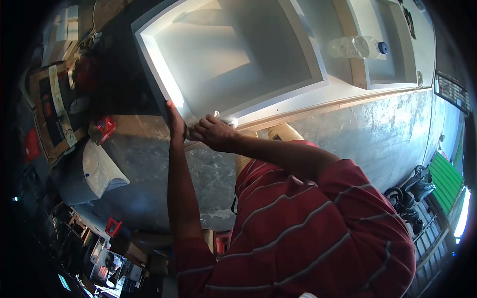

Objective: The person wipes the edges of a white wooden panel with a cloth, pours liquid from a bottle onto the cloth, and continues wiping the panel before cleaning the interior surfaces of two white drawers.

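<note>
A large white open box frame (pixel 164 69) with raised sides lies tilted in front of me, sunlight falling across its inner panel. At its near left corner, my left hand (pixel 177 123) grips the side wall from outside, one fingertip showing over the rim. Close beside it, my right hand (pixel 216 133) is closed on a crumpled whitish cloth (pixel 229 121), pressed against the same corner. Part of the cloth is hidden under the fingers.
A clear plastic bottle (pixel 360 47) with a blue cap lies across a smaller white frame (pixel 361 74) on the right. Wood edging (pixel 318 109) runs along the worktop's near side. A red packet (pixel 103 128) and a motorbike (pixel 412 191) are farther off.
</note>
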A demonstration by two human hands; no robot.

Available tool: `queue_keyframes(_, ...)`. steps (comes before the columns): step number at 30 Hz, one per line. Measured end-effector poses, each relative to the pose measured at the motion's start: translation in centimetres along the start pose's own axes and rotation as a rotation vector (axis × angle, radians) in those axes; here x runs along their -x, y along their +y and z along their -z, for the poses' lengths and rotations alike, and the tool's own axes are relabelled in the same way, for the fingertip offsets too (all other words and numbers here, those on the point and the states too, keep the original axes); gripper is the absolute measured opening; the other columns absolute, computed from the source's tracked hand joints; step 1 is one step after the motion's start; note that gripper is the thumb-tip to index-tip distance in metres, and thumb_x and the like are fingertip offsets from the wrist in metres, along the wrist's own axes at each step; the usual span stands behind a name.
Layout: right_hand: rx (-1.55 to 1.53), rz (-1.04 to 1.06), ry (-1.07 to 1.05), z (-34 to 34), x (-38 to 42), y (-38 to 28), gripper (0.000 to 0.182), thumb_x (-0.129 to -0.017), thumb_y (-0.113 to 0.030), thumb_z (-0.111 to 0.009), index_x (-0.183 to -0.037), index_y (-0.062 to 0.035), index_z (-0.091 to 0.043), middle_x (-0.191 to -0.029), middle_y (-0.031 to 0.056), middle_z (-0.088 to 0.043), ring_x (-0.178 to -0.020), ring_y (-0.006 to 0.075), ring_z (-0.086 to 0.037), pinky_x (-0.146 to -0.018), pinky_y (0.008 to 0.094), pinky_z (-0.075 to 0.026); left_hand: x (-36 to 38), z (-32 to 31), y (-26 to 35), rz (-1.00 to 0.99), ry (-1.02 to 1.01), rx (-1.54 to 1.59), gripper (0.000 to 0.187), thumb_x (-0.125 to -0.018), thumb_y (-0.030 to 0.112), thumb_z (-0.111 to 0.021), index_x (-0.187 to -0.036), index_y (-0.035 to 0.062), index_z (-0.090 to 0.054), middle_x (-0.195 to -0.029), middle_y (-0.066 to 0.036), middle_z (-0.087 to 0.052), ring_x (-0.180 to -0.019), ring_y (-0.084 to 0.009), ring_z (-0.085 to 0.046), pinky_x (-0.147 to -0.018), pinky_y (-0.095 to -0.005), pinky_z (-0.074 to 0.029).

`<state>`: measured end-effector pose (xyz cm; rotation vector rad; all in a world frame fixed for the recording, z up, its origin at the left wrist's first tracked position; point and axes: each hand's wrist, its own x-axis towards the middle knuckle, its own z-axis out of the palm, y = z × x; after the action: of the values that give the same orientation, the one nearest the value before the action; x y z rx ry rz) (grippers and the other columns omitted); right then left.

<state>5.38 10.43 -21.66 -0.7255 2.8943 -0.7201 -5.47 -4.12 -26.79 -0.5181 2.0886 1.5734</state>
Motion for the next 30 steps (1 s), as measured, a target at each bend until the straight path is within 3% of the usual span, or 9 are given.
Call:
queue_keyframes(6, 0.179, -0.147, 0.265, 5.0, 11.6, 10.9, 0.035, -0.077, -0.024, -0.061, -0.112, -0.0184, -0.057, -0.099, 0.0039, -0.058, -0.098, 0.0231, -0.052, -0.087, 0.0442, -0.040, -0.9, 0.5, -1.7, -0.259, 0.042, -0.308, 0.068, -0.098, 0.048, -0.022, -0.137, -0.0078, -0.026, -0.147, -0.021, -0.023, -0.135, -0.0298, -0.025, -0.109, -0.0320, -0.021)
queue_keyframes(12, 0.127, -0.343, 0.281, 12.2, 17.3, 18.8, 0.013, -0.076, -0.012, -0.062, -0.069, -0.0070, -0.051, -0.075, 0.0064, -0.055, -0.075, 0.0270, -0.053, -0.072, 0.0352, -0.042, -1.5, 0.0, -1.4, -0.389, 0.011, -0.151, 0.061, -0.100, 0.043, -0.024, -0.134, -0.0072, -0.030, -0.141, -0.023, -0.032, -0.131, -0.0301, -0.031, -0.107, -0.0348, -0.025)
queue_keyframes(18, -0.613, -0.485, 0.552, 13.9, 7.5, 14.5, 0.018, -0.090, -0.020, -0.052, -0.091, -0.0050, -0.062, -0.078, 0.0110, -0.058, -0.085, 0.0276, -0.056, -0.077, 0.0385, -0.045, -1.5, 0.2, -2.4, -0.320, 0.024, -0.136, 0.056, -0.100, 0.038, -0.027, -0.134, -0.0069, -0.033, -0.139, -0.023, -0.035, -0.131, -0.0320, -0.031, -0.107, -0.0359, -0.026)
queue_keyframes(20, -0.824, -0.319, 0.153, 11.8, 6.0, 15.1, 0.023, -0.093, -0.022, -0.047, -0.097, -0.0083, -0.065, -0.086, 0.0122, -0.061, -0.090, 0.0272, -0.058, -0.081, 0.0371, -0.046, -5.4, 2.7, -8.8, -1.130, 0.227, -0.689, 0.051, -0.100, 0.033, -0.031, -0.132, -0.0071, -0.035, -0.137, -0.024, -0.038, -0.129, -0.0328, -0.034, -0.106, -0.0365, -0.027)
queue_keyframes(21, -0.569, -0.231, -0.057, 9.1, 6.5, 17.0, 0.018, -0.088, -0.023, -0.054, -0.094, -0.0141, -0.068, -0.091, 0.0110, -0.064, -0.097, 0.0257, -0.059, -0.085, 0.0351, -0.046, -4.3, 1.9, -7.3, -1.129, 0.232, -0.690, 0.051, -0.100, 0.033, -0.031, -0.132, -0.0071, -0.035, -0.137, -0.024, -0.038, -0.129, -0.0328, -0.034, -0.106, -0.0365, -0.027)
queue_keyframes(23, -0.256, -0.436, -0.456, 9.1, 7.7, 18.4, 0.014, -0.081, -0.022, -0.061, -0.088, -0.0137, -0.071, -0.089, 0.0133, -0.067, -0.084, 0.0239, -0.064, -0.078, 0.0376, -0.050, -0.8, -0.1, -2.5, -0.451, 0.175, -0.356, 0.048, -0.099, 0.030, -0.034, -0.129, -0.0078, -0.038, -0.135, -0.024, -0.040, -0.127, -0.0333, -0.037, -0.105, -0.0367, -0.029)
queue_keyframes(25, 0.066, -0.517, -0.752, 10.1, 7.2, 20.5, 0.011, -0.075, -0.021, -0.065, -0.081, -0.0147, -0.073, -0.078, 0.0123, -0.067, -0.079, 0.0248, -0.065, -0.077, 0.0376, -0.051, -1.0, -0.2, -2.5, -0.426, 0.115, -0.295, 0.051, -0.100, 0.034, -0.032, -0.125, -0.0088, -0.041, -0.132, -0.025, -0.042, -0.123, -0.0342, -0.040, -0.102, -0.0356, -0.032)
queue_keyframes(27, 0.349, -0.507, -0.663, 10.4, 8.8, 21.2, 0.009, -0.075, -0.021, -0.065, -0.075, -0.0145, -0.072, -0.074, 0.0106, -0.067, -0.075, 0.0258, -0.065, -0.075, 0.0375, -0.051, -2.4, -0.1, -4.2, -0.414, 0.112, -0.285, 0.051, -0.100, 0.036, -0.033, -0.124, -0.0091, -0.041, -0.130, -0.025, -0.044, -0.121, -0.0336, -0.042, -0.100, -0.0356, -0.034)
queue_keyframes(30, -0.014, -0.536, -0.666, 7.7, 7.2, 19.6, 0.010, -0.074, -0.021, -0.066, -0.072, -0.0119, -0.069, -0.076, 0.0113, -0.067, -0.079, 0.0253, -0.066, -0.076, 0.0386, -0.051, -3.4, -0.1, -5.8, -0.437, 0.075, -0.208, 0.052, -0.100, 0.037, -0.033, -0.122, -0.0086, -0.042, -0.127, -0.023, -0.046, -0.119, -0.0320, -0.044, -0.098, -0.0350, -0.035)
